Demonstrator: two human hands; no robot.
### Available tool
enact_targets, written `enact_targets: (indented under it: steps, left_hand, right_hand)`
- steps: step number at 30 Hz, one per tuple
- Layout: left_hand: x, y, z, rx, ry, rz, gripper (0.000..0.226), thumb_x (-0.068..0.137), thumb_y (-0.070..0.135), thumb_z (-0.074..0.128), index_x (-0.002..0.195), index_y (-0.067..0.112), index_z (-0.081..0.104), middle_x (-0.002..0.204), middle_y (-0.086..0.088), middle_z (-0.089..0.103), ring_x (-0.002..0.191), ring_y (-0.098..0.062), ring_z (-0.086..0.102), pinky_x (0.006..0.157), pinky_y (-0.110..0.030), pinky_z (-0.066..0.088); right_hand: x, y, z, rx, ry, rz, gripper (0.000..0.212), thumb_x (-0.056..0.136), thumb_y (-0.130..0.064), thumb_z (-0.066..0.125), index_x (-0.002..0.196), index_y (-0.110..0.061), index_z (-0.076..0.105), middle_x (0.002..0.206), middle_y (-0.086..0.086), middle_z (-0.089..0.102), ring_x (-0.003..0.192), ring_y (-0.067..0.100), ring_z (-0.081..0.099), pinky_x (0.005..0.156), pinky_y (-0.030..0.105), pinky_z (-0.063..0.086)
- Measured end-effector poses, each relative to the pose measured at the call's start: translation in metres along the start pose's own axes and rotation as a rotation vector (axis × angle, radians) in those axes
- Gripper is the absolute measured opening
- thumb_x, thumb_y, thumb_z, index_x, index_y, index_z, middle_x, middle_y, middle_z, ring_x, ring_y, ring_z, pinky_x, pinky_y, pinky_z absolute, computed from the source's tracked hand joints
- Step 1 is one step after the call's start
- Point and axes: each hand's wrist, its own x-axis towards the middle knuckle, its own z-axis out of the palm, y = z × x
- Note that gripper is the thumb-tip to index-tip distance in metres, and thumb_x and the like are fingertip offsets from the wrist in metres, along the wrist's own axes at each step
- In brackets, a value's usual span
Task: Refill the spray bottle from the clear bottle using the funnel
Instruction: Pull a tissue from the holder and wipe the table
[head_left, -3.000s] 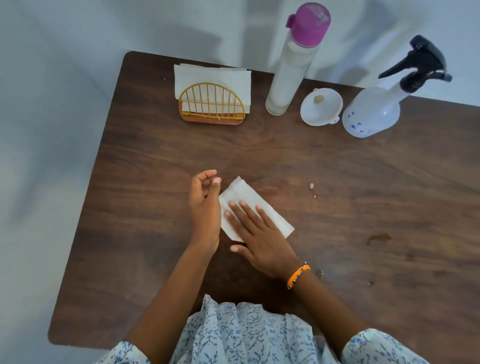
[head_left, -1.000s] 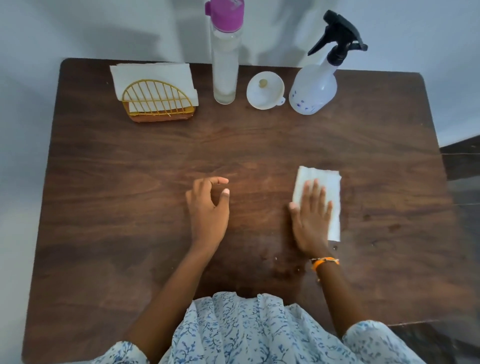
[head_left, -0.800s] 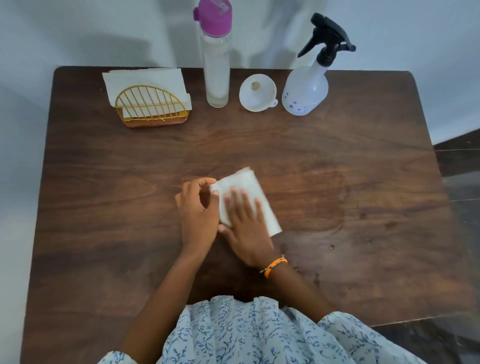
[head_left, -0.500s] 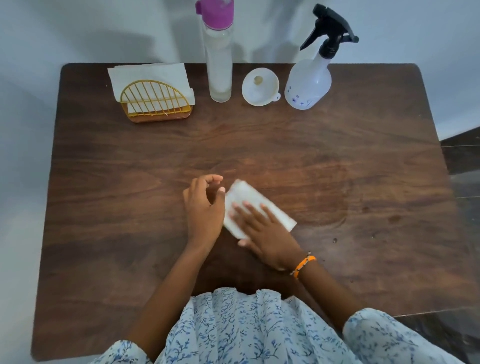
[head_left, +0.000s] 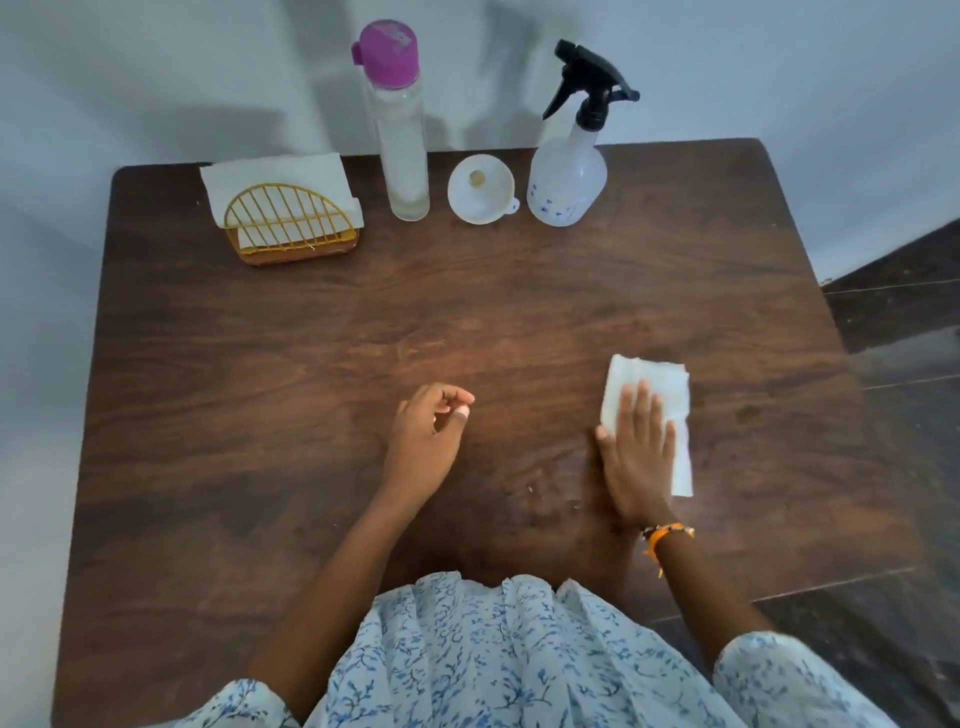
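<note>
Along the table's far edge stand a tall clear bottle (head_left: 402, 150) with a pink cap, a white funnel (head_left: 481, 189) resting mouth up, and a white spray bottle (head_left: 569, 179) with a black trigger head screwed on. My right hand (head_left: 638, 457) lies flat, fingers together, pressing a folded white napkin (head_left: 655, 387) onto the wood right of centre. My left hand (head_left: 427, 441) rests on the table at the middle, fingers loosely curled, holding nothing. Both hands are well apart from the bottles.
A gold wire napkin holder (head_left: 291, 223) with white napkins sits at the far left of the brown wooden table (head_left: 260, 395). Faint damp smears and specks (head_left: 540, 483) show between my hands. A white wall runs behind; dark floor lies to the right.
My right hand has slid the napkin from beside my left hand out to the right across the table, one stroke of a back-and-forth wipe. My left hand stayed put.
</note>
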Motion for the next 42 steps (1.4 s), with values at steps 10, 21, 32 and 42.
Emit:
enact_targets:
  steps: [10, 21, 32, 42]
  left_hand:
    - [-0.037, -0.015, -0.013, 0.102, 0.040, 0.015, 0.019, 0.087, 0.009, 0.058, 0.083, 0.028, 0.061, 0.091, 0.013, 0.060, 0.095, -0.017, 0.056, 0.088, -0.030, 0.044]
    - [-0.073, -0.038, -0.015, -0.010, 0.033, -0.051, 0.015, 0.088, 0.008, 0.056, 0.087, 0.020, 0.064, 0.098, 0.002, 0.064, 0.095, -0.016, 0.058, 0.081, -0.021, 0.044]
    - [-0.074, -0.041, -0.028, -0.066, 0.018, -0.051, 0.026, 0.087, 0.009, 0.056, 0.078, 0.032, 0.059, 0.098, 0.003, 0.064, 0.097, -0.016, 0.057, 0.088, -0.032, 0.044]
    - [-0.058, -0.053, -0.010, -0.047, -0.068, -0.021, 0.018, 0.085, 0.008, 0.059, 0.081, 0.026, 0.062, 0.091, 0.011, 0.061, 0.092, -0.018, 0.059, 0.087, -0.029, 0.045]
  right_hand:
    - [-0.041, -0.087, 0.047, -0.025, -0.040, -0.460, 0.064, 0.095, -0.050, 0.017, 0.148, -0.015, 0.012, 0.157, 0.005, 0.007, 0.144, 0.021, 0.001, 0.113, 0.041, -0.002]
    - [-0.049, -0.065, 0.019, 0.650, -0.243, -0.627, 0.042, 0.065, 0.008, 0.036, 0.078, -0.010, 0.071, 0.089, 0.000, 0.070, 0.087, 0.002, 0.062, 0.084, 0.037, 0.050]
    - [-0.018, -0.110, 0.024, 0.333, 0.116, -0.179, 0.046, 0.086, -0.007, 0.036, 0.131, 0.000, 0.046, 0.139, 0.025, 0.039, 0.129, 0.046, 0.032, 0.108, 0.039, 0.017]
    - [-0.072, -0.094, 0.043, 0.202, -0.244, -0.648, 0.076, 0.070, 0.005, 0.029, 0.144, -0.015, 0.025, 0.151, -0.005, 0.010, 0.142, 0.017, 0.002, 0.114, 0.026, -0.003]
